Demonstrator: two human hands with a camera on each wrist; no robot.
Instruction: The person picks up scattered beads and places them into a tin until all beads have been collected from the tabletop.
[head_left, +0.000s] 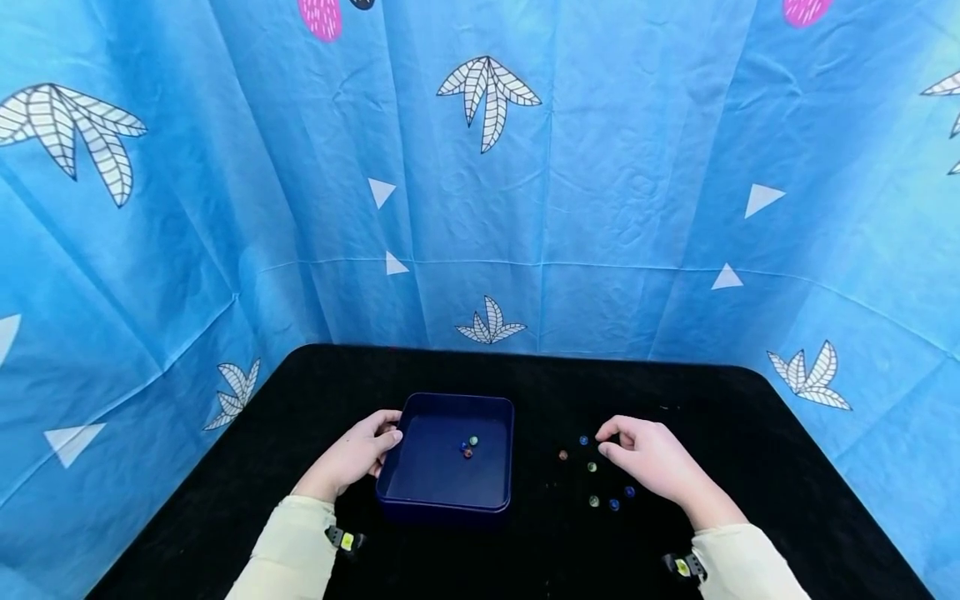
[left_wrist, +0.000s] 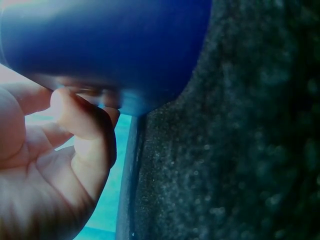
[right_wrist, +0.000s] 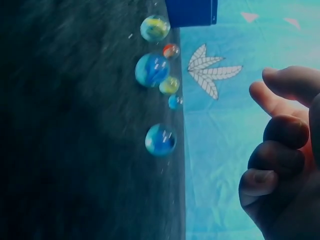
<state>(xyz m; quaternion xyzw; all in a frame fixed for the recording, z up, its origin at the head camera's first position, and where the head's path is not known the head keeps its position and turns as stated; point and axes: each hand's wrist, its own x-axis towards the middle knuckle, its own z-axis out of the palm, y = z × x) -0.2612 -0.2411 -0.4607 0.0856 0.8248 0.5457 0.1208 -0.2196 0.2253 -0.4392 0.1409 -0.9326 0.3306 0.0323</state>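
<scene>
A square dark blue box (head_left: 442,512) stands on the black tabletop with three small glass marbles inside: a green one (head_left: 473,440), a blue one (head_left: 463,447) and an orange one (head_left: 468,453). My left hand (head_left: 351,457) holds the box by its left side, thumb at the rim and fingers against the outer wall (left_wrist: 125,50). To the right of the box, several marbles lie loose, among them a blue marble (head_left: 583,440), an orange marble (head_left: 563,455) and a green marble (head_left: 592,467). Over them hovers my right hand (head_left: 651,460), thumb and forefinger apart with nothing between them, other fingers bent.
Black cloth covers the table (head_left: 330,375). Behind it and at both sides hangs a blue patterned curtain (head_left: 600,192). Nearer the front lie two more blue marbles, one of them (head_left: 614,505) beside a green marble (head_left: 594,501).
</scene>
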